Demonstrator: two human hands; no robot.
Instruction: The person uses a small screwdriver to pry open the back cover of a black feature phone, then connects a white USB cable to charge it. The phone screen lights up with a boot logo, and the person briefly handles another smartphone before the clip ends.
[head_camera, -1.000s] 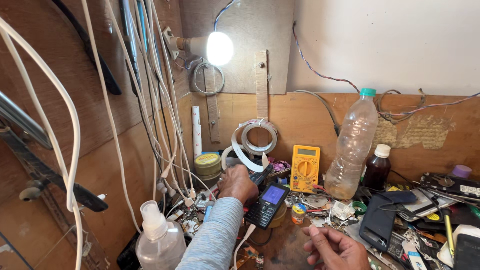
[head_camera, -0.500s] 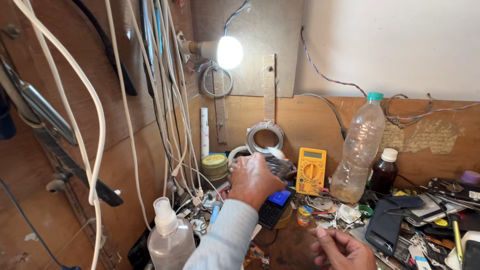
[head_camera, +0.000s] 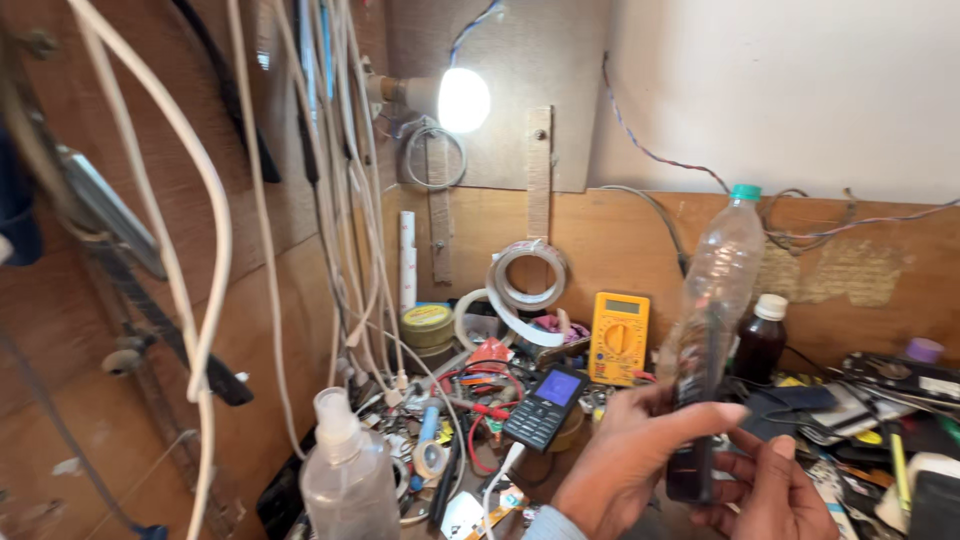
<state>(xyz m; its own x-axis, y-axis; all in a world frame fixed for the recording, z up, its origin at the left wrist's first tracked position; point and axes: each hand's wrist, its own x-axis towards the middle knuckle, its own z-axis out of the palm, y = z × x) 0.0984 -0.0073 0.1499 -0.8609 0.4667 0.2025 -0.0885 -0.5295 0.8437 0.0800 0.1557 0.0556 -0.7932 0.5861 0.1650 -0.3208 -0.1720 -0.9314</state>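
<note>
Left hand (head_camera: 640, 455): lower centre of the frame, fingers closed round a dark slim device (head_camera: 692, 440), held upright. Right hand (head_camera: 765, 490): lower right, fingers curled under the same device, supporting its lower end. The device is thus held between both hands, above the bench; its kind cannot be told.

Keypad phone (head_camera: 545, 407): left of the hands, screen lit, propped on clutter, a white cable running to it.

Multimeter (head_camera: 618, 338): yellow, leaned against the back board. Clear bottle (head_camera: 722, 265) and brown bottle (head_camera: 762, 338): just behind the hands. Tape rolls (head_camera: 527, 275): centre. Spray bottle (head_camera: 345, 475): lower left.

Risk, as judged: the clear bottle could be knocked over by a raised hand, being so near; the device could be dropped into the clutter if the grip is loosened.

Bench (head_camera: 590, 465): wooden, heavily littered with wires and parts. Back board: brown wood, white wall above. Lit bulb (head_camera: 462, 100): upper centre. Hanging cables (head_camera: 330, 180): upper left.
</note>
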